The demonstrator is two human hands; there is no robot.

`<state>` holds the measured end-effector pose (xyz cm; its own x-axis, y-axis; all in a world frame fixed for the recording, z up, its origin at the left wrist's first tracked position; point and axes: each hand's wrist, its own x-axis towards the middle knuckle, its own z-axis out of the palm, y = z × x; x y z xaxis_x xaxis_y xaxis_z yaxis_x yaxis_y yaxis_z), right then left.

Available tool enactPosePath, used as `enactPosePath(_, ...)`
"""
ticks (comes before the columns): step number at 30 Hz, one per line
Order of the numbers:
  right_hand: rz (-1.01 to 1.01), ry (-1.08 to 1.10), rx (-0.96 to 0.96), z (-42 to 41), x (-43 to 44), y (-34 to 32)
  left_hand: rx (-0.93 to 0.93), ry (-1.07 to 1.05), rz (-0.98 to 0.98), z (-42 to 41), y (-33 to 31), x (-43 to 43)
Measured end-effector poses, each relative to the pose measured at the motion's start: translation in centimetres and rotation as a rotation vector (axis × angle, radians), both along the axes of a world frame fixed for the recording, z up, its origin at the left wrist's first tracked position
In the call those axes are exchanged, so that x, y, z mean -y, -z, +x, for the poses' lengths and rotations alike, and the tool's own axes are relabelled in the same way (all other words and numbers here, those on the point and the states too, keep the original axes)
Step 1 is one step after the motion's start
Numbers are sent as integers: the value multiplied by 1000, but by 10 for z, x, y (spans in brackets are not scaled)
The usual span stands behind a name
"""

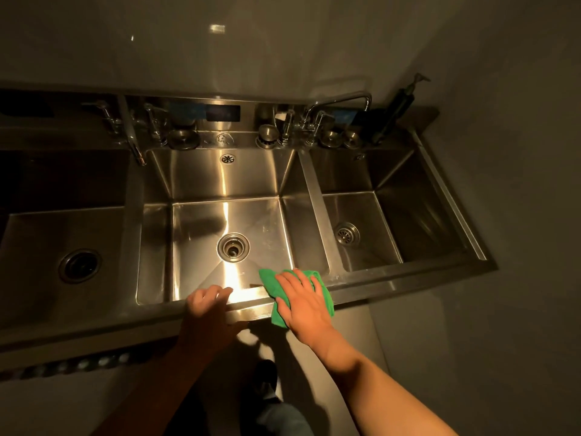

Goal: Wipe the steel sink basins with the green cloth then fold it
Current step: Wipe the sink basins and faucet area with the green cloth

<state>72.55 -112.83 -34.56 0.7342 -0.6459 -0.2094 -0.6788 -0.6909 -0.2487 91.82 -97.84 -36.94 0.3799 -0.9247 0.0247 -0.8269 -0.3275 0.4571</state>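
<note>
1. The right hand (303, 302), lower centre of frame, lies palm down with fingers spread straight, pressing the green cloth (269, 281) onto the sink's front rim (393, 283).
2. The cloth overhangs the middle basin (195, 234).
3. The left hand (206, 305), just left of it, curls its fingers over the same rim, clear of the cloth.
</note>
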Motion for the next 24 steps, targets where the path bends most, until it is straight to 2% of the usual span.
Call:
enactPosePath(7,-67,43,-36,-40,34,0,53,-41,111,-34,-3,31)
enactPosePath(15,-105,-4,-16,-55,54,-3,9,-61,297,-76,-15,62)
enactPosePath(20,-63,56,97,-50,66,-6,13,-75,221,-79,-13,69)
enactPosePath(24,-92,206,314,-35,96,-23,-4,-92,251,-73,-14,73)
